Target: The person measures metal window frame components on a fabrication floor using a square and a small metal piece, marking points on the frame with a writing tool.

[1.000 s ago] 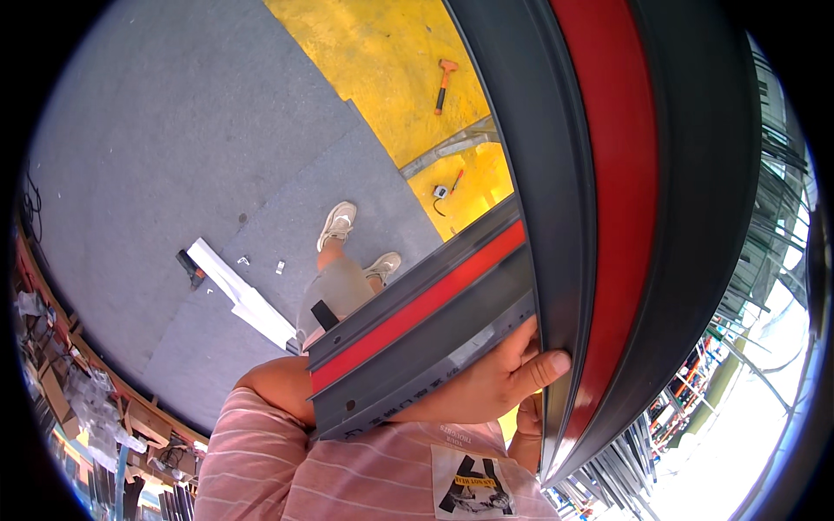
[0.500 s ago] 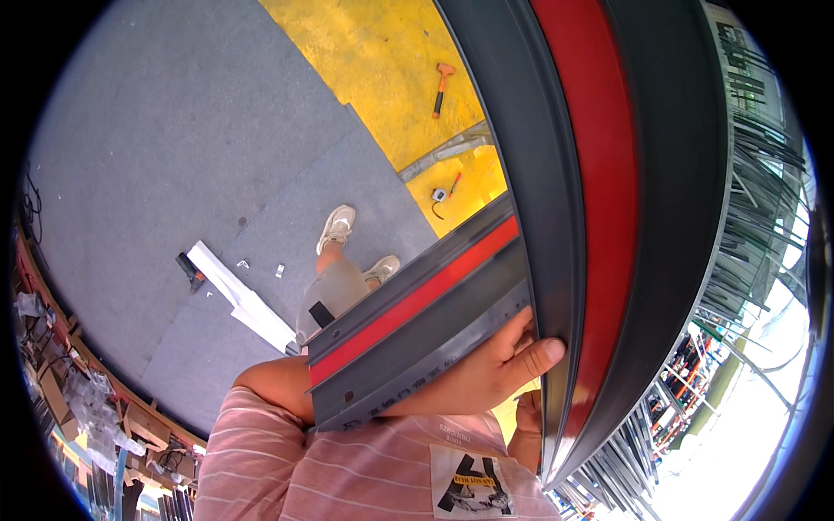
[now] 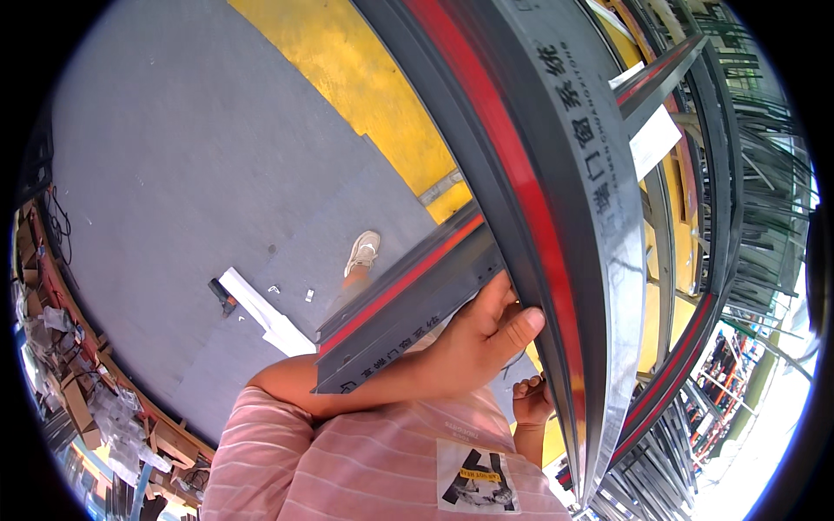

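Observation:
A dark grey metal window frame (image 3: 508, 165) with a red stripe is held up slanting before my body. Its long bar bends across the view, and a short crossbar (image 3: 408, 300) meets it at an angle. My left hand (image 3: 491, 334) grips the frame at this joint, thumb lying toward the long bar and fingers partly hidden by the profiles. Lower down, my right hand (image 3: 532, 401) is curled at the near edge of the long bar, some of its fingers hidden behind it.
Yellow floor (image 3: 321, 65) borders grey flooring (image 3: 174, 165). A white strip (image 3: 265, 313), a dark and orange tool (image 3: 222, 297) and small bits lie by my foot. Boxes and plastic wrap (image 3: 113, 417) line the left; more striped profiles (image 3: 678, 382) and racked bars (image 3: 769, 174) stand right.
The frame has tilted and swung left, with both hands still on it. Its printed outer side and a yellow bench behind now show. The hammer and tape measure have gone from sight.

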Motion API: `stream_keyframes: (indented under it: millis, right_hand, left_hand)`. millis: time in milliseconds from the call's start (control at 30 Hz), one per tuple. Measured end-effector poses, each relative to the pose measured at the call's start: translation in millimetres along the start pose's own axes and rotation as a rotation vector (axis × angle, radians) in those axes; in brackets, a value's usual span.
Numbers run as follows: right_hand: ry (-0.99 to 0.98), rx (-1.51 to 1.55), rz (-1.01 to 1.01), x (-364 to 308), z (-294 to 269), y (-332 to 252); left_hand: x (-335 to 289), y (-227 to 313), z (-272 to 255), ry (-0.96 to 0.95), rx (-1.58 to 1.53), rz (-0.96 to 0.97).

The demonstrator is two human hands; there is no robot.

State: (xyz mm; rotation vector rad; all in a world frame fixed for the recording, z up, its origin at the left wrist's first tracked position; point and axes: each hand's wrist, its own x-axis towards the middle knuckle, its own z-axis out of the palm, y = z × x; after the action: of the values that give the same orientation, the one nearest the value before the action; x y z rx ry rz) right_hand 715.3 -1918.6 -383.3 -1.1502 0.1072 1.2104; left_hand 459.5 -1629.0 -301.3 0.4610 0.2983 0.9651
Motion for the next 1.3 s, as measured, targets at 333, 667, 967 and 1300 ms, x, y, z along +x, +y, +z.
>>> stream_keyframes:
  millis: [333, 667, 967, 1300]
  right_hand:
    - [0.179, -1.229, -0.223, -12, -39, 29]
    - [0.420, -0.307, 0.144, -118, -159, 104]
    - [0.729, 0.145, 0.001, -273, -315, 180]
    - [0.933, 0.458, -0.251, -406, -440, 178]
  left_hand:
    - [-14, -7, -24, 0.206, 0.243, -0.007]
    - [-69, -116, 15, -0.009, 0.757, -0.517]
    - [-155, -324, 133, -0.414, 0.823, -0.890]
    - [-265, -501, 232, -0.705, 0.999, -1.200]
